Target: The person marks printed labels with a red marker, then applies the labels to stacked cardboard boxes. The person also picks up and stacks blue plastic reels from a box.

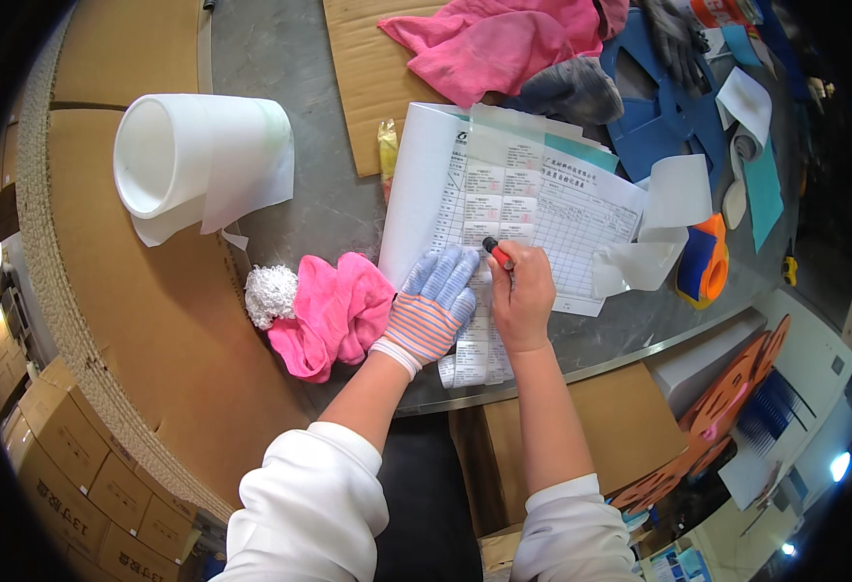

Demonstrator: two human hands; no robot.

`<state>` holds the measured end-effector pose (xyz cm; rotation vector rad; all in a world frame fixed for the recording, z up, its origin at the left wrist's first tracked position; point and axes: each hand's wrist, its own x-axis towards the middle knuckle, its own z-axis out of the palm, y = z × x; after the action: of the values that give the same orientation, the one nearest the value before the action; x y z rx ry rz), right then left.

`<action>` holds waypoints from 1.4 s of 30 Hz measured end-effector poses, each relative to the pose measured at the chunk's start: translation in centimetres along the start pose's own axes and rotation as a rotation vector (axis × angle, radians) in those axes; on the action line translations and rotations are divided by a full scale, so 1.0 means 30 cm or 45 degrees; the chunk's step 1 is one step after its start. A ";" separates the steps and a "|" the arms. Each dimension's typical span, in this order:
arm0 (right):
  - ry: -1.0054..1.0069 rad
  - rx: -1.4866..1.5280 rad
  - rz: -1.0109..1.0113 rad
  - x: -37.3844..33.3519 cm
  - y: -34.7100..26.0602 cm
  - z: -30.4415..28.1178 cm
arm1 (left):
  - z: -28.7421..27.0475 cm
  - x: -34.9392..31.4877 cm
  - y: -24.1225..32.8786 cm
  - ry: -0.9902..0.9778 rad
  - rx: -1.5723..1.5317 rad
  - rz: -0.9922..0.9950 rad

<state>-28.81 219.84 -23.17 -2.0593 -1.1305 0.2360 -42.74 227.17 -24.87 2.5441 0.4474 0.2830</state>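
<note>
A long strip of white printed labels (484,209), several with small red marks, lies over paper forms and hangs toward the table's near edge. My left hand (433,303), in a blue-grey glove with an orange striped cuff, rests on the strip with its fingers laid out flat. Bare, my right hand (526,299) grips a small red stamp with a black end (497,254) just above the labels. Its lower end is hidden by my fingers. Beneath the strip, a gridded form (591,228) spreads to the right and a curled white sheet (414,184) to the left.
A white roll of film (198,155) stands at the left. Pink cloth (334,315) and a white mesh scrubber (271,296) lie beside my left hand. Farther back are another pink cloth (504,44), grey gloves (572,92) and blue cut pieces (654,92). An orange tape dispenser (712,262) sits right.
</note>
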 end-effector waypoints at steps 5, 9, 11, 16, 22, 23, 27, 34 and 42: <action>0.003 -0.048 -0.051 0.006 0.003 0.012 | 0.003 0.002 -0.004 0.011 -0.009 0.006; -0.112 -0.201 -0.051 0.016 -0.011 0.016 | 0.037 -0.022 -0.004 0.044 0.031 -0.031; -0.129 -0.237 -0.046 0.019 0.001 0.023 | 0.025 -0.011 -0.003 0.018 0.034 -0.020; 0.066 0.045 0.170 0.004 -0.013 -0.041 | 0.029 -0.011 0.003 0.045 0.049 -0.038; 0.049 -0.011 0.224 -0.027 0.047 -0.112 | 0.024 -0.012 0.003 0.018 0.034 -0.054; 0.040 -0.009 0.217 -0.024 0.049 -0.111 | 0.019 -0.008 0.004 0.011 0.062 -0.039; 0.026 -0.037 0.161 -0.013 0.054 -0.108 | 0.022 -0.008 0.004 0.042 0.071 -0.029; 0.019 -0.149 0.083 0.004 0.063 -0.078 | 0.013 -0.002 0.006 0.044 0.082 -0.018; -0.038 -0.108 0.163 0.008 0.049 -0.101 | 0.037 -0.013 -0.003 0.092 0.067 -0.033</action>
<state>-26.24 217.93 -22.05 -2.2131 -1.0438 0.2868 -42.81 226.57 -25.88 2.5836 0.5211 0.3591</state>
